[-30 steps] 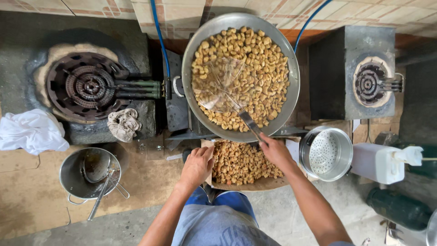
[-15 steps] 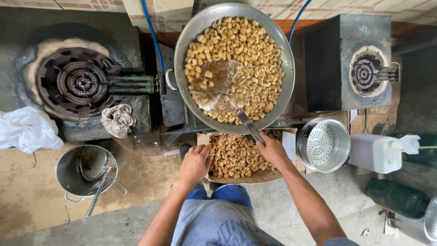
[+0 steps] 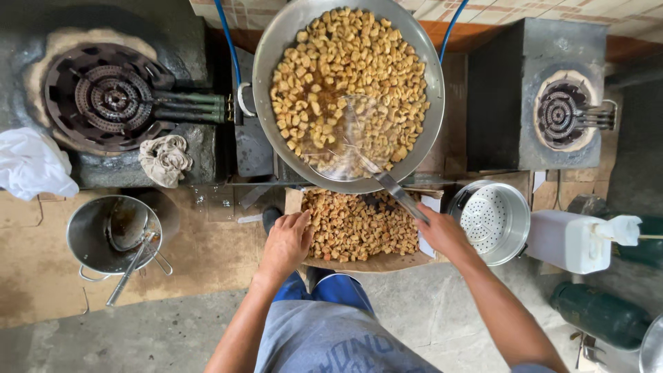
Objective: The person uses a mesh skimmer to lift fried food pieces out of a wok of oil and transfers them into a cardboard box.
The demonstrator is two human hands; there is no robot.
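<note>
Two hands were working at the fryer. Our right hand [image 3: 442, 231] was clamped on the handle of the wire skimmer [image 3: 352, 141], arm angled forward and left, mesh sunk among golden fried pieces [image 3: 345, 62] in the big wok [image 3: 431, 97]. Our left hand [image 3: 286, 242] lay palm-down, fingers loosely curled, gripping nothing, touching the tray of raw pieces [image 3: 359, 224] just under the wok. A perforated steel pot [image 3: 494, 221] sat right of the tray, an unlit burner [image 3: 110, 97] far left.

Both forearms reach forward, left hand [image 3: 286, 243] cupped palm-down (fingers together), right hand [image 3: 445, 233] fisted.
</note>
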